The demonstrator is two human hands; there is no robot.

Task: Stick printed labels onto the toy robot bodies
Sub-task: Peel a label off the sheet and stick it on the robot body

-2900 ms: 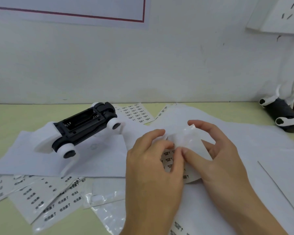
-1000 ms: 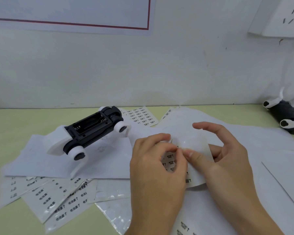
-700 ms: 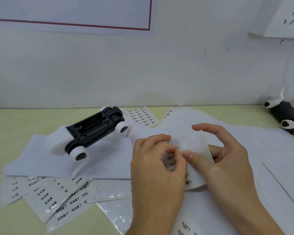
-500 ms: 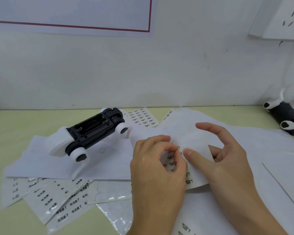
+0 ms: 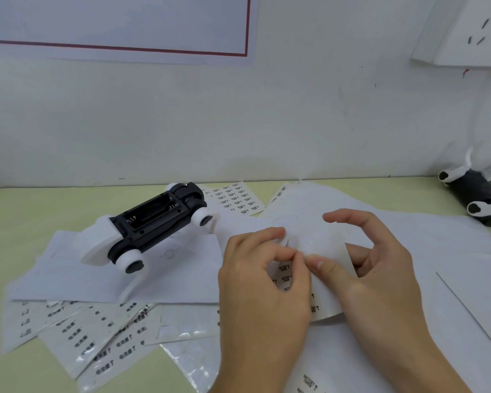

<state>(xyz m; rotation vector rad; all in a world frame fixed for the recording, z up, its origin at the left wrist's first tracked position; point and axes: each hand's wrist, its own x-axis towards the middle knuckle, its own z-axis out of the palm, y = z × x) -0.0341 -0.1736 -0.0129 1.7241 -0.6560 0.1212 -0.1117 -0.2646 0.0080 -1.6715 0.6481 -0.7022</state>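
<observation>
Both hands pinching the label sheet (image 5: 328, 251) mid-table (image 5: 17, 211), left hand (image 5: 262, 285) and right hand (image 5: 380, 273) fingers curling onto it, toy robot body (image 5: 150, 222) lying belly-up at 10 o'clock.

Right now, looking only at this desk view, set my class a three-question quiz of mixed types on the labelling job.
1. True or false: the toy robot body lies with its battery bay empty.
2. Which hands hold the label sheet? A left only, B right only, C both.
3. Fill in: a second toy robot lies at the far ____ edge.

Key: 1 true. 2 C, left hand and right hand pinch it. 3 right.
</observation>
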